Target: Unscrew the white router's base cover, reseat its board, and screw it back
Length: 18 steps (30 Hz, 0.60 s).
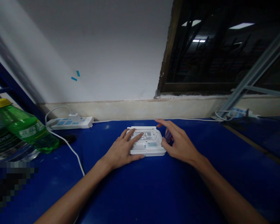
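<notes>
White router (149,148) — label side up on the blue table (140,189), between both hands.
The left hand (124,146) lies spread over its left part; the right hand (180,142), index finger extended, pinches a dark, partly hidden object (168,137) by its right edge — a power strip (86,123) lies near the wall (121,56).

Device (146,143) is white, with pattern of small dark holes; handheld item (168,136) seems dark purple; worktop (140,189) is deep blue; bottle (29,128) is green, its cap (1,103) yellow; power strip (71,125) is white with light blue patches; wall strips (78,73) are teal.
</notes>
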### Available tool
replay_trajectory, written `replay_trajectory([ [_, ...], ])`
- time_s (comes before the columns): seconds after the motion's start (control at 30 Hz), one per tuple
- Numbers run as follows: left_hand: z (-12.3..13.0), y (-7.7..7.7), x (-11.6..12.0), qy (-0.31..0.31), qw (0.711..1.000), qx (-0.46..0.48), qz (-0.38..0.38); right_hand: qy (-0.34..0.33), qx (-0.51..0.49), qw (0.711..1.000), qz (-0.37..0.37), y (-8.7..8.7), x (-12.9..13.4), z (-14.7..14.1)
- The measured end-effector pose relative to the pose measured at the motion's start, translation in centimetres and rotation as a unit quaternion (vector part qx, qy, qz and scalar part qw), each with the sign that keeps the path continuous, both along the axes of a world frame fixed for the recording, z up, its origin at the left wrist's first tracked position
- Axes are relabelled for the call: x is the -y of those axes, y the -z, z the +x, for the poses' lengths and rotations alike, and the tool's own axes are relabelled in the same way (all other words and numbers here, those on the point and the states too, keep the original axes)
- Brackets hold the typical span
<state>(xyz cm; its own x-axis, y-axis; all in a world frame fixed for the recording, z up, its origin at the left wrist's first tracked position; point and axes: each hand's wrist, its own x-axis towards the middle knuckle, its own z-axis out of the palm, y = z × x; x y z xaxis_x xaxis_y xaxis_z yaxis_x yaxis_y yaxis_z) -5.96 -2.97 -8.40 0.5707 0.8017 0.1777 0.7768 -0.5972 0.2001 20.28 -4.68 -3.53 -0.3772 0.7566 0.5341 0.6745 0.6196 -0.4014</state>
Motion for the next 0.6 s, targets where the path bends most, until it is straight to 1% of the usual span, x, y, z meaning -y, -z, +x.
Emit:
replay_trajectory([
  [0.1,-0.02,-0.09,0.06,0.003,1.000,0.004,-0.004,0.009,0.005,1.000,-0.009,0.32,-0.23,0.15],
  [0.2,-0.05,-0.09,0.07,0.004,1.000,0.007,-0.008,-0.004,-0.008,1.000,-0.007,0.67,-0.56,0.28],
  [0.37,-0.04,-0.08,-0.03,0.006,1.000,0.008,-0.005,-0.028,0.004,1.000,-0.002,0.06,-0.02,0.06],
  [0.47,0.01,0.03,-0.07,0.008,1.000,0.008,-0.002,-0.016,0.013,1.000,-0.001,0.05,0.05,-0.04],
  [0.6,-0.06,0.25,-0.02,0.005,1.000,0.009,-0.002,-0.006,-0.002,1.000,0.008,0.72,-0.50,0.08],
])
